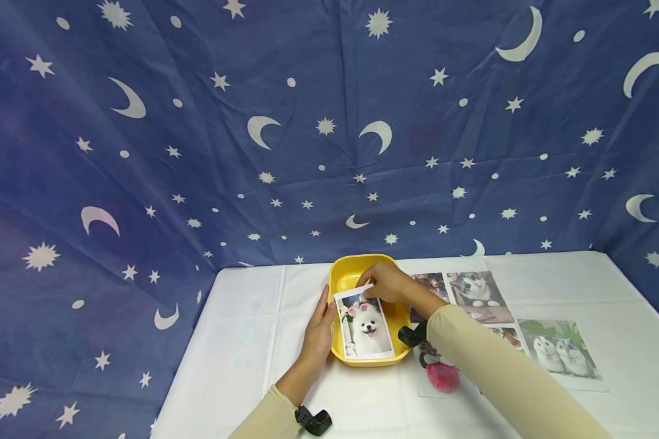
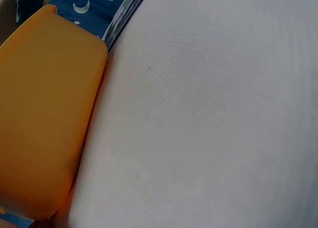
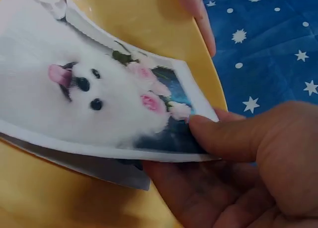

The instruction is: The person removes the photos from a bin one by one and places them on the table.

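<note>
A yellow plastic basin [image 1: 352, 266] stands on the white-covered table. My left hand [image 1: 317, 332] holds its left side, fingers along the outer wall and thumb at the rim. In the left wrist view only the basin's outer wall [image 2: 47, 114] shows large. My right hand [image 1: 387, 283] reaches into the basin and pinches the top edge of a photo of a white fluffy dog with pink flowers [image 1: 369, 332]. In the right wrist view the thumb [image 3: 226, 136] lies on the photo's face, fingers beneath. Under it another card [image 3: 99, 171] partly shows; its picture is hidden.
Right of the basin lie several animal photos, among them a cat photo [image 1: 479, 289] and one of two small white-and-grey animals [image 1: 562, 350]. A pink fluffy ball [image 1: 443, 377] is near the right forearm, which covers some photos. A blue star-and-moon cloth [image 1: 307, 152] hangs behind.
</note>
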The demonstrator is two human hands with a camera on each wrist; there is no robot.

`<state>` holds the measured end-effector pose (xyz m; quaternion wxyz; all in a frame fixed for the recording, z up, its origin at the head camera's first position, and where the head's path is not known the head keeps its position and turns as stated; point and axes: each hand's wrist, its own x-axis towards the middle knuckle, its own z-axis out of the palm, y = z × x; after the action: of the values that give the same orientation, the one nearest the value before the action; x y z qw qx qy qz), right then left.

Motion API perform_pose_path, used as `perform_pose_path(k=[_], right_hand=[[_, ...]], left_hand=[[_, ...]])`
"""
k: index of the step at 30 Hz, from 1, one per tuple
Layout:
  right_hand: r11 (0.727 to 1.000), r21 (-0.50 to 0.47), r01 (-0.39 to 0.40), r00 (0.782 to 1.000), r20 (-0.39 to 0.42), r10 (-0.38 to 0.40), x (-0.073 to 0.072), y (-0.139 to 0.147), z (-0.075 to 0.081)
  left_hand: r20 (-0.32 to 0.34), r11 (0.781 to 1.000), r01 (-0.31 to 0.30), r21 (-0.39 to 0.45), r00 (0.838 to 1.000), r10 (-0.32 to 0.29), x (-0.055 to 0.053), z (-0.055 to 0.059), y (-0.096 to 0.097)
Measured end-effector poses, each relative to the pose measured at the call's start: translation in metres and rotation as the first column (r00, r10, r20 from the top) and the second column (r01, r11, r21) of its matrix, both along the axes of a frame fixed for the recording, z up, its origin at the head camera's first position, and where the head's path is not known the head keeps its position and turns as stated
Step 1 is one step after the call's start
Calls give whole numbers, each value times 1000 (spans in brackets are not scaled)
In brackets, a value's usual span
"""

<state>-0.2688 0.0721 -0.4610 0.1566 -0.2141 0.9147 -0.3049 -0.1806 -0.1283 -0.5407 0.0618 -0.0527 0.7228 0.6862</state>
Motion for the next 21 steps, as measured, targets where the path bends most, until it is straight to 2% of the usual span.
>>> perform_pose_path(k=[8,10,13,17,19,21], right_hand=[[998,0,-65,993,103,65,16,9,4],[997,-9,-71,993,94,72,19,11,4],[998,-43,-56,998,24,57,24,16,4],[983,-182,15,1000,14,-13,28,31,4],[957,-286,57,997,61,-42,30,43,6],[917,-386,105,991,115,-65,31,60,9]], left_hand=[[12,1000,-5,4,1000,4,-1,1,1],[10,1000,-7,1,1000,7,-1,1,1],[14,1000,-14,-15,1000,14,-2,2,2],[16,999,-25,-37,1000,26,-2,2,2],[19,999,-26,-28,999,26,-2,2,2],[11,1000,-19,-8,1000,20,-1,2,2]])
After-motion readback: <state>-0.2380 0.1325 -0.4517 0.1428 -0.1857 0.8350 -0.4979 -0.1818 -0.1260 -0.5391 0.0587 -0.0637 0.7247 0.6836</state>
